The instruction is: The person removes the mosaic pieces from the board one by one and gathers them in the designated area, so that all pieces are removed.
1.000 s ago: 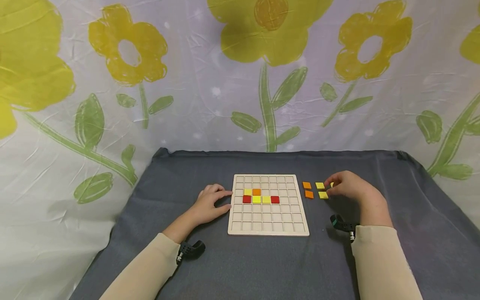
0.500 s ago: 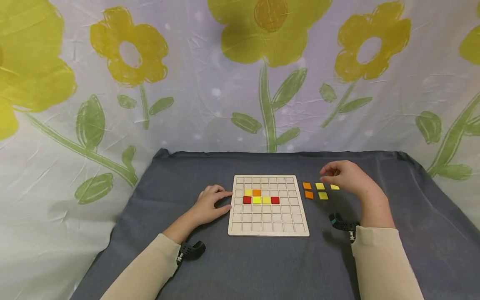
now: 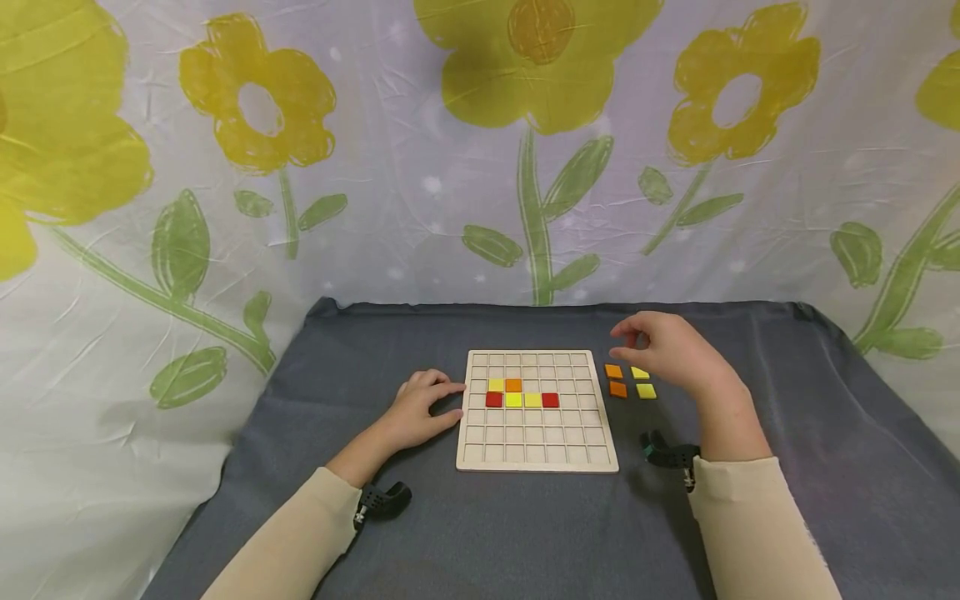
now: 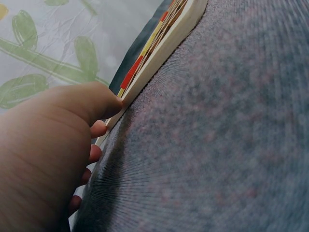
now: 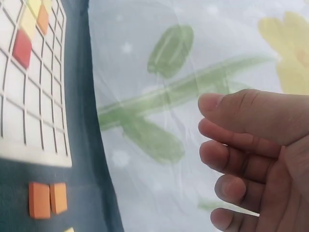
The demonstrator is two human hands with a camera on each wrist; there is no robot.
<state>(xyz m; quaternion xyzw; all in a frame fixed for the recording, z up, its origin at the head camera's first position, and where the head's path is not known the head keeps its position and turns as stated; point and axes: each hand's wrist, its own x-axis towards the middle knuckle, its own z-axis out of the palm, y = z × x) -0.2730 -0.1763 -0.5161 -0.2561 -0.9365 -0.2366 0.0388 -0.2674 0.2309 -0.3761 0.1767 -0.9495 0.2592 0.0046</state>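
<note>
A pale wooden grid board [image 3: 553,433] lies on the table with yellow, orange and red [image 3: 551,400] square tiles in some of its cells. My left hand [image 3: 417,410] rests at its left edge, thumb and index fingertips touching the side; the left wrist view shows the thumb against the rim. Right of the board lie loose tiles: two orange ones [image 3: 617,389] and yellow ones [image 3: 646,391]. Above them hovers my right hand [image 3: 667,354], fingers loosely bent and thumb apart from the index. In the right wrist view nothing shows between the right fingers [image 5: 217,154].
Dark grey cloth [image 3: 525,533] covers the table. Behind it and at the sides hangs a pale curtain [image 3: 405,208] printed with yellow flowers. A black wrist device [image 3: 384,500] is worn at each beige sleeve.
My right hand lifted off the yellow tiles, leaving them on the cloth, then moved left toward the orange tiles. My left hand stayed at the board's edge.
</note>
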